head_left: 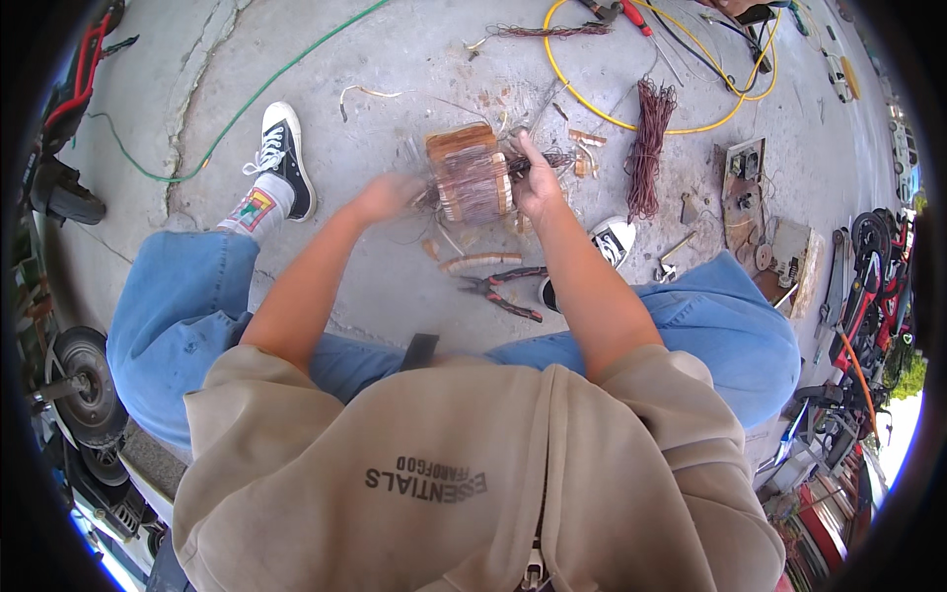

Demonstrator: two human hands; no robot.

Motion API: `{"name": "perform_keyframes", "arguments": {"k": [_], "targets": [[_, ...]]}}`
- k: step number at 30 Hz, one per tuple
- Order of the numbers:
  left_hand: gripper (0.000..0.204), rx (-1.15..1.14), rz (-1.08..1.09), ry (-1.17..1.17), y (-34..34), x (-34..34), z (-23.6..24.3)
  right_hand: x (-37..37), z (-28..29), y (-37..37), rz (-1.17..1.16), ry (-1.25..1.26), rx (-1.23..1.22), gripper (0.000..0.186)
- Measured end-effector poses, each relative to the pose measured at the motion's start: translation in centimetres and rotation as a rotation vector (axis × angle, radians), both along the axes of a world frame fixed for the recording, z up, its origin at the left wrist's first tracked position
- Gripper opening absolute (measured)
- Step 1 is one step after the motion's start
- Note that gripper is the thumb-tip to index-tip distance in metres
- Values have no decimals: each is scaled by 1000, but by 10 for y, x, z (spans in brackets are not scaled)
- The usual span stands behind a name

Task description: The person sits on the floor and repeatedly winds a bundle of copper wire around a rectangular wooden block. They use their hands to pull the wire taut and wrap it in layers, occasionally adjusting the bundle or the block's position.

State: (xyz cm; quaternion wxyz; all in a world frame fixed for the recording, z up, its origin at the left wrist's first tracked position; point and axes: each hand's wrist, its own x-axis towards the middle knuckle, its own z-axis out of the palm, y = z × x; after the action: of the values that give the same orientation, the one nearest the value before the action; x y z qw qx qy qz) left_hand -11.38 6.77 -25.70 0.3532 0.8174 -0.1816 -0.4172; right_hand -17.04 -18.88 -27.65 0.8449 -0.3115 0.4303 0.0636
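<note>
Between my hands, low over the concrete floor, is a motor core (472, 183) with metal sides, orange-brown on top and pale strips along its edges. Dark wire ends stick out of both its sides. My right hand (538, 185) wraps round the wire end at the right side, thumb pointing up. At the opposite side my left hand (391, 197) is smeared by motion, close to the other wire end; its fingers cannot be made out. Nearer to me lie open-jawed pliers (503, 293) with black and red handles. Pale curved strips (480, 261) and brown scraps (584, 158) lie around the core.
A dark red wire bundle (651, 148) lies at the right, near a yellow hose (567, 84) and a red-handled screwdriver (636, 18). Farther right are wooden boards with parts (743, 192). A green hose (256, 99) crosses the far left. Wheels (89, 380) stand at the left edge.
</note>
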Motion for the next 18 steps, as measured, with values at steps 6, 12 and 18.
{"name": "perform_keyframes", "arguments": {"k": [6, 12, 18], "targets": [[41, -9, 245, 475, 5, 10, 18, 27, -18, -18, -381, 124, 20, 32], [49, 40, 414, 155, 37, 12, 21, 38, -17, -7, -576, 208, -174, 32], [53, 113, 250, -667, -30, -16, 54, 34, -7, 9, -115, 155, -211, 43]]}}
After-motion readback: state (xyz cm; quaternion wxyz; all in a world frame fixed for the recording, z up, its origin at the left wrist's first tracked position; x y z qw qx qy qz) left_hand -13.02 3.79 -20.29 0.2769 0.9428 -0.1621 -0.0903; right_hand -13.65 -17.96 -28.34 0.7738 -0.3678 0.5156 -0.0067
